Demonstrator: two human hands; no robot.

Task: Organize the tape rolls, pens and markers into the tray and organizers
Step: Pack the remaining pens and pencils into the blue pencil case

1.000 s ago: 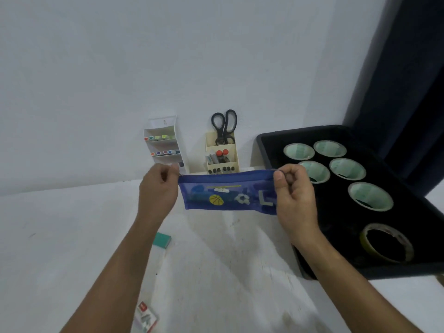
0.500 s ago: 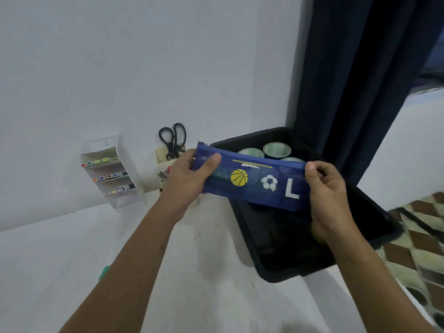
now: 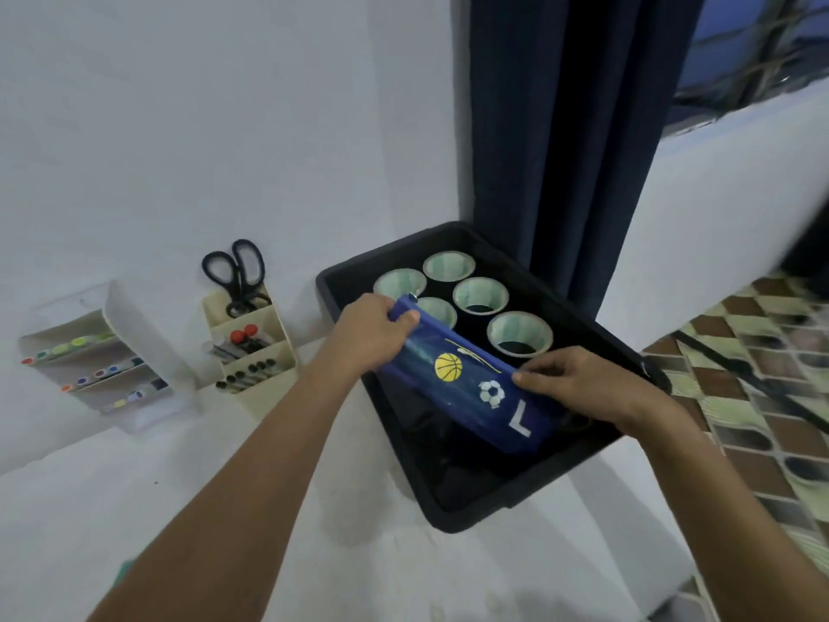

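The black tray (image 3: 471, 509) is the landmark here, sitting on the white table (image 3: 224, 531) against the dark curtain (image 3: 560, 127). Five tape rolls (image 3: 519, 334) stand on end in its far half, touching or nearly touching one another; its near half looks mostly bare, though the dark floor hides detail.

Left of the tray stand two organizers. The clear tiered one (image 3: 103, 356), farther from the tray, holds rows of coloured markers lying in its shelves. The cream one (image 3: 249, 347), nearer the tray, carries scissors (image 3: 237, 273) in its back pocket, red-capped markers in the middle and dark-capped pens in front.

Over the tray's middle, a blue pencil pouch (image 3: 466, 383) is held slanted, its far end raised and its near end low inside the tray. The left hand (image 3: 372, 334) grips the far end, thumb on top. The right hand (image 3: 578, 383) pinches the upper edge near the other end.

The pouch looks soft, light and floppy, likely to sag if held at one end, so taking it at both ends suits it. Its contents cannot be made out.
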